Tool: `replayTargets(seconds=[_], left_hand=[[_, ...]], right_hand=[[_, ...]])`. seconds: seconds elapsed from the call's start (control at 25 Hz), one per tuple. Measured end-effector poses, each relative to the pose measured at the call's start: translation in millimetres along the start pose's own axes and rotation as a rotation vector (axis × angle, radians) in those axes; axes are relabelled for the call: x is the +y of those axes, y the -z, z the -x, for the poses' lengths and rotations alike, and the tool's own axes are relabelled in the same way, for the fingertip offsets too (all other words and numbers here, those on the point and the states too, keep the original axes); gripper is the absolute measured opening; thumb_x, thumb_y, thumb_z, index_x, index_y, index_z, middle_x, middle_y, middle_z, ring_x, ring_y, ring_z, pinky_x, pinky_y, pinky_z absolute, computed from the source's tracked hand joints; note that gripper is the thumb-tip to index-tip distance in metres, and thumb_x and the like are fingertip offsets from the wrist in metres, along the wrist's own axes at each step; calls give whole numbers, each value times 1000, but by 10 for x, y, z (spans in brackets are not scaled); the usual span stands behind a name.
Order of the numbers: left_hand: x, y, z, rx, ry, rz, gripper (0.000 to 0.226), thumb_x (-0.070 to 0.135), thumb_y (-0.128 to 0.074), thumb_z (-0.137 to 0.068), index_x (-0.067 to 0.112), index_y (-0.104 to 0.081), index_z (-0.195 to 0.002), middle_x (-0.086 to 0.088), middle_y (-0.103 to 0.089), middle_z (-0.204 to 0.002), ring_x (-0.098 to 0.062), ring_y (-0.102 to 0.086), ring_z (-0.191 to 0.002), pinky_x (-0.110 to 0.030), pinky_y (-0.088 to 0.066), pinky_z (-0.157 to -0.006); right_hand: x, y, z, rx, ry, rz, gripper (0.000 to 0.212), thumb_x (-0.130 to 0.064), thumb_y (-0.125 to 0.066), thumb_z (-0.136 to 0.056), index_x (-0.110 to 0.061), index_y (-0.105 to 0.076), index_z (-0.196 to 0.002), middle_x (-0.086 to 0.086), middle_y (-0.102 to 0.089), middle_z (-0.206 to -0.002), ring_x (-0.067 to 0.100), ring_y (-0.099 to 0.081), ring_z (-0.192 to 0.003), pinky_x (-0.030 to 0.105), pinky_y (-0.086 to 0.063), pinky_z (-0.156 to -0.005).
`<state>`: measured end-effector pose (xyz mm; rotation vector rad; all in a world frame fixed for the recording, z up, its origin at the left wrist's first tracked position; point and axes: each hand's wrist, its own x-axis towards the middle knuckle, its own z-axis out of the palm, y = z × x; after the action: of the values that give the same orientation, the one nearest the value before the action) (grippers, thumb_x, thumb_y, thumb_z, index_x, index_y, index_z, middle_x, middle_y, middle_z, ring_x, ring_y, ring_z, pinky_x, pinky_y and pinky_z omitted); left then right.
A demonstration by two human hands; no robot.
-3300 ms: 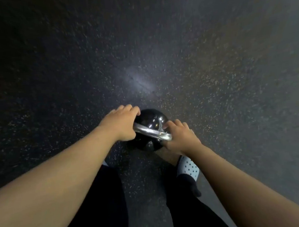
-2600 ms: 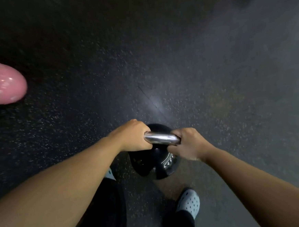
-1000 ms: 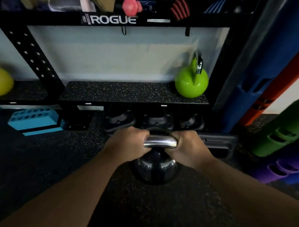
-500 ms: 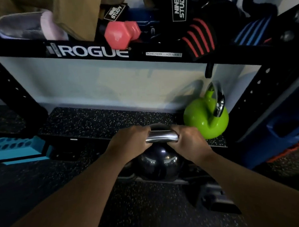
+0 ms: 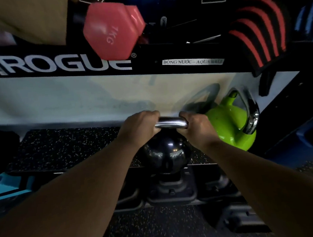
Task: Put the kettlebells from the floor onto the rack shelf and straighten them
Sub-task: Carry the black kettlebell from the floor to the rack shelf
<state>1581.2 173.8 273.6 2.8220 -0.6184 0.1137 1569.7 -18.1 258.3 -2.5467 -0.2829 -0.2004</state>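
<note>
Since half a second ago the black kettlebell (image 5: pixel 165 155) has risen to the front edge of the rack shelf (image 5: pixel 60 148), hanging over the lip, not yet set down. Left hand (image 5: pixel 139 127) and right hand (image 5: pixel 197 126) are both closed around its steel handle (image 5: pixel 171 122). The green kettlebell (image 5: pixel 229 129) stands just beside on the right — a swing could knock it, or the base could catch the shelf edge and slip from the grip.
</note>
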Motion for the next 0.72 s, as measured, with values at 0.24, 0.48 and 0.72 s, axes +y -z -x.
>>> replayTargets(seconds=[0.24,0.48,0.72], left_hand=[[-151,-111,-274,39,77,133,18,19,-72,-83,14,-65,-99,1,-64,-78,-16,-60,-63,-29,-52,-58],[-152,-103,-248,21,107,203,31,20,-71,-83,14,-56,-109,-2,-62,-96,-14,-58,-75,-24,-46,-60],[-299,55,361,32,139,28,91,42,-67,-83,22,-14,-153,-6,-26,-153,-25,-27,-139,-46,-28,-112]], right_hand=[[85,-81,-270,-22,-35,5,16,-10,-69,-76,-9,-62,-90,5,-60,-72,21,-54,-65,26,-33,-58],[69,-30,-262,-90,-51,36,30,-16,-68,-76,-15,-58,-105,5,-60,-94,27,-57,-92,29,-39,-71],[-370,304,-61,-60,205,146,65,-33,-62,-76,-32,-40,-137,2,-44,-132,25,-35,-124,43,-28,-108]])
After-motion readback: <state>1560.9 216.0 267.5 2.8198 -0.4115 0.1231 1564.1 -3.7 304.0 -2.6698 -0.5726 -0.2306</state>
